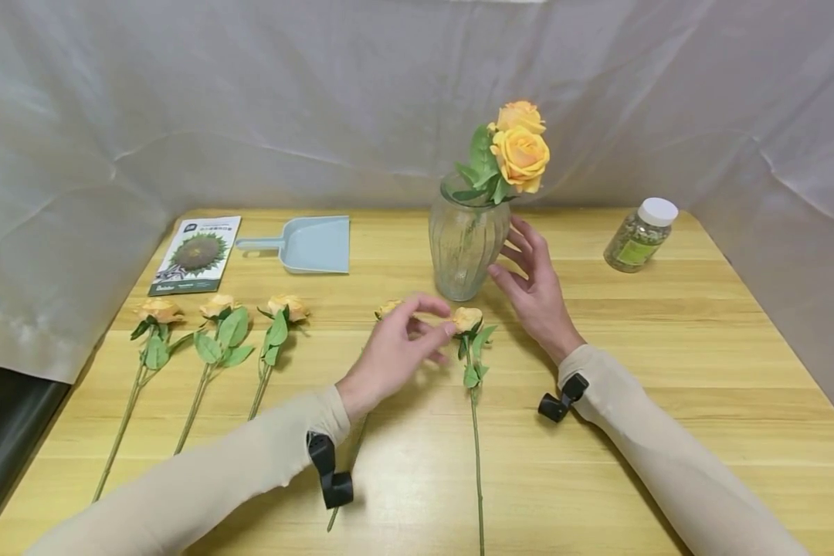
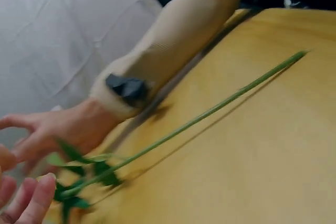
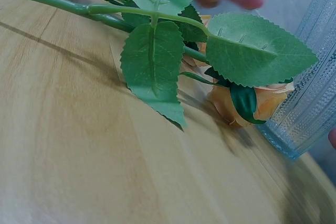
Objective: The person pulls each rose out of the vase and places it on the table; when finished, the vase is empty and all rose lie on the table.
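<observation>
A ribbed clear glass vase (image 1: 464, 251) stands upright near the back, with two yellow-orange roses (image 1: 521, 158) in its mouth. My right hand (image 1: 538, 297) is at the vase's right side, its fingers spread and relaxed by the glass. In front of the vase lies a long-stemmed rose (image 1: 468, 319), its stem running toward me. My left hand (image 1: 396, 351) hovers at its bloom with loosely bent fingers, the fingertips beside the petals. Under this hand another rose (image 1: 388, 308) is mostly covered. The right wrist view shows the lying rose's leaves (image 3: 157, 61) up close.
Three more roses (image 1: 215, 306) lie in a row on the left of the wooden table (image 1: 639, 463). Behind them are a sunflower seed packet (image 1: 196, 256) and a light blue dustpan (image 1: 316, 245). A white-capped jar (image 1: 641, 235) stands at the back right.
</observation>
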### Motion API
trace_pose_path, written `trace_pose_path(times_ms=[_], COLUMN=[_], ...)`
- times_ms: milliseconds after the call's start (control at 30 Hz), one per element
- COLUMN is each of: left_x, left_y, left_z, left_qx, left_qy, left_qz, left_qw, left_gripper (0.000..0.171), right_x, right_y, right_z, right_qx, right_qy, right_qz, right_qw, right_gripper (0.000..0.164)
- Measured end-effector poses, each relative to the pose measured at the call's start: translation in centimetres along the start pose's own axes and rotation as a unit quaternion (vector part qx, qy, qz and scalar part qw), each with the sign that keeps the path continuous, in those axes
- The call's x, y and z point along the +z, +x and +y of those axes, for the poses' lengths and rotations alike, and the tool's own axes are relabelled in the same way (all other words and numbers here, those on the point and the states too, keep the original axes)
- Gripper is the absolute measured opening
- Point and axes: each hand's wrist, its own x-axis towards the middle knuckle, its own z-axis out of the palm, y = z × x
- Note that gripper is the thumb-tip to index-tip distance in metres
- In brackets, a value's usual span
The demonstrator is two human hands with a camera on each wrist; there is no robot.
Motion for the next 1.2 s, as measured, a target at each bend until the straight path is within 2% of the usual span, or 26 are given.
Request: trace_pose_path(times_ms=[133,267,367,433,567,667,1000,1200], left_x=[-1.7,-3.1,-3.8,-4.2,-4.6,-4.8,-4.8,-4.1], left_y=[1.7,3.4,4.5,5.1,6.3,7.2,9.4,9.9], left_z=[1.1,1.7,2.2,2.4,2.6,2.3,1.5,1.4], left_qx=[0.084,0.179,0.222,0.238,0.256,0.263,0.262,0.256], left_qy=[0.039,0.088,0.107,0.110,0.108,0.098,0.031,0.027], left_qz=[0.042,0.085,0.110,0.120,0.130,0.123,0.072,0.063], left_qw=[0.9948,0.9762,0.9629,0.9575,0.9519,0.9517,0.9619,0.9644], left_gripper=[0.038,0.038,0.039,0.042,0.049,0.052,0.063,0.070], right_x=[-0.1,0.0,0.0,0.1,0.1,0.1,0.1,-0.1], right_y=[0.0,-0.1,0.0,0.0,0.0,0.0,-0.1,0.0], right_z=[0.0,0.0,-0.1,-0.2,-0.3,-0.3,-0.3,0.0], right_qx=[-0.001,-0.001,0.001,0.002,0.006,0.006,0.004,-0.001], right_qy=[0.000,0.002,0.004,0.005,0.005,0.003,0.002,0.002], right_qz=[0.001,0.001,0.001,0.002,0.003,0.003,0.002,0.000], right_qw=[1.000,1.000,1.000,1.000,1.000,1.000,1.000,1.000], right_gripper=[0.078,0.078,0.078,0.078,0.079,0.080,0.080,0.078])
